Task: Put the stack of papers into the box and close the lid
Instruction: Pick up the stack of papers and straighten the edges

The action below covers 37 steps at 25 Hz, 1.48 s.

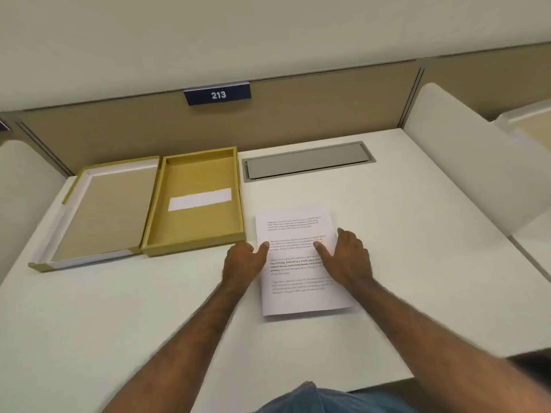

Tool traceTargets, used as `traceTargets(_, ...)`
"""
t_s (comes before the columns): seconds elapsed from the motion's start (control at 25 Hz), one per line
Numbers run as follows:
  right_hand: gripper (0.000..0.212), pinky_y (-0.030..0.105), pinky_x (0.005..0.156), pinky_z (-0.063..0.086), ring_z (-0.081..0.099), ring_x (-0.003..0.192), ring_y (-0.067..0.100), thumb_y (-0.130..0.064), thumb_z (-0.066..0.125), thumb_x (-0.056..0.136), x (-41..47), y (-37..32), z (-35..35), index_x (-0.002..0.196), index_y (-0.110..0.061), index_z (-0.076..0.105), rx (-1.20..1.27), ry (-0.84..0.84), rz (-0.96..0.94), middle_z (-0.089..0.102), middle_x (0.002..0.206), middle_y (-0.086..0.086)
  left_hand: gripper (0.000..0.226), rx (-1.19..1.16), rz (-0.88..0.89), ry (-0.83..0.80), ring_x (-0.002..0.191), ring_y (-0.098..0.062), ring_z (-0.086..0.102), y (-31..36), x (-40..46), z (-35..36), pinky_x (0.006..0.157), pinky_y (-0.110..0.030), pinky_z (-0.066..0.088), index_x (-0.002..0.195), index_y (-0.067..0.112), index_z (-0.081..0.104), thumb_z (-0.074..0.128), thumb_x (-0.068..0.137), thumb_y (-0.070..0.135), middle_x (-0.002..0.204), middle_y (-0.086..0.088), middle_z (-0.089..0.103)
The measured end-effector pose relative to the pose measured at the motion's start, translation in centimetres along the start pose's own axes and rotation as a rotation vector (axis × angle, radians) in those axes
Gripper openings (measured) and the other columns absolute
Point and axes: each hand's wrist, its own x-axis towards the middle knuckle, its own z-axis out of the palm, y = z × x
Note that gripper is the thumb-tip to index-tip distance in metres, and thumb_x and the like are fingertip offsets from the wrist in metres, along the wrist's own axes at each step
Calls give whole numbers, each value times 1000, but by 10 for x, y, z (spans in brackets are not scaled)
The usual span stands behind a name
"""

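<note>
Pale, off-white desk surface (417, 263) filled most of the view, backed by a tan partition panel (298, 114) carrying a dark blue number plate reading 213 (217, 94), with a grey recessed cover flap (307, 163) set into the desk near the back. On the desk lay the white stack of printed papers (293, 231), upright in portrait, its top sheet showing four short blocks of small dark text, one partly bold; the edges looked roughly squared. Just left of it, not touching, stood the shallow mustard-yellow cardboard box (155, 216), open and holding only a white rectangular label on its floor. Its hinged lid (98, 213) lay flat open further left, lined in tan with white edging. The left hand (243, 263) sat at the stack's left edge, thumb on the top sheet, fingers loosely apart. The right hand (348, 257) rested at the right edge, thumb pressed on the text, fingers spread; neither hand was clamped around the stack.
</note>
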Motion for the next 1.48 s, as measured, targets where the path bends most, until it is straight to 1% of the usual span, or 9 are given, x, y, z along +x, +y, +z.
traceTargets(0.12, 74, 47, 104, 45, 58, 127, 37, -64, 59, 99, -13, 9, 6, 144, -6, 56, 5, -10, -37, 65, 138, 15, 58, -50, -82, -100, 65, -28, 61, -4, -2, 10, 63, -31, 45, 60, 14, 50, 63, 90, 62, 64, -4, 61)
traceTargets(0.24, 76, 47, 110, 43, 55, 134, 37, -61, 63, 97, -17, 11, 4, 150, -7, 53, 98, -73, 16, 64, 144, 14, 57, -154, -163, -134, 59, -28, 59, -8, 1, 14, 63, -32, 49, 57, 16, 47, 70, 87, 58, 61, -4, 62)
traceTargets(0.48, 85, 42, 112, 47, 60, 137, 37, -63, 73, 90, 10, -1, -1, 149, -4, 57, 356, -155, 259, 65, 146, 17, 30, -202, -208, -135, 88, -26, 75, -13, 3, 14, 84, -44, 65, 82, 22, 60, 84, 81, 40, 99, -5, 76)
traceTargets(0.64, 51, 37, 83, 57, 75, 98, 34, -54, 85, 85, 40, 8, -11, 92, -5, 71, 612, -261, 419, 78, 99, 12, 29, -114, -196, -124, 98, -28, 75, -10, 4, 16, 89, -44, 62, 79, 25, 60, 81, 82, 45, 103, -3, 78)
traceTargets(0.76, 42, 44, 82, 68, 83, 90, 34, -29, 91, 85, 45, 8, -18, 110, 2, 79, 942, -407, 520, 86, 99, 14, 29, -103, -212, -139, 98, -27, 74, -11, 6, 17, 90, -43, 62, 82, 25, 60, 80, 83, 46, 102, -1, 76)
traceTargets(1.08, 42, 56, 96, 63, 78, 112, 39, -9, 77, 99, 29, 9, -12, 137, -6, 59, 1171, -508, 453, 78, 127, 16, 42, -173, -214, -98, 95, -21, 67, -19, 5, 25, 91, -38, 59, 112, 13, 66, 78, 87, 45, 107, 0, 71)
traceTargets(1.32, 41, 53, 91, 66, 79, 111, 36, -6, 79, 96, 14, 10, -29, 132, -14, 62, 1321, -463, 221, 77, 134, 18, 62, -342, -106, -130, 72, -16, 60, -7, 0, 9, 66, -28, 47, 77, 16, 57, 66, 80, 77, 76, 7, 63)
traceTargets(1.4, 44, 49, 89, 66, 78, 114, 36, -12, 81, 94, 14, 14, -46, 132, -15, 61, 1375, -466, 35, 76, 135, 16, 57, -602, -30, -262, 89, -14, 76, 8, -2, -1, 71, -19, 55, 94, 21, 71, 68, 80, 76, 91, 13, 79)
traceTargets(1.48, 48, 44, 92, 65, 75, 121, 34, -22, 85, 92, 15, 16, -68, 133, -19, 61, 1362, -442, -139, 74, 138, 14, 53, -835, 116, -366, 118, -17, 74, 21, 0, -9, 90, -27, 61, 129, 27, 70, 72, 88, 61, 126, 6, 78)
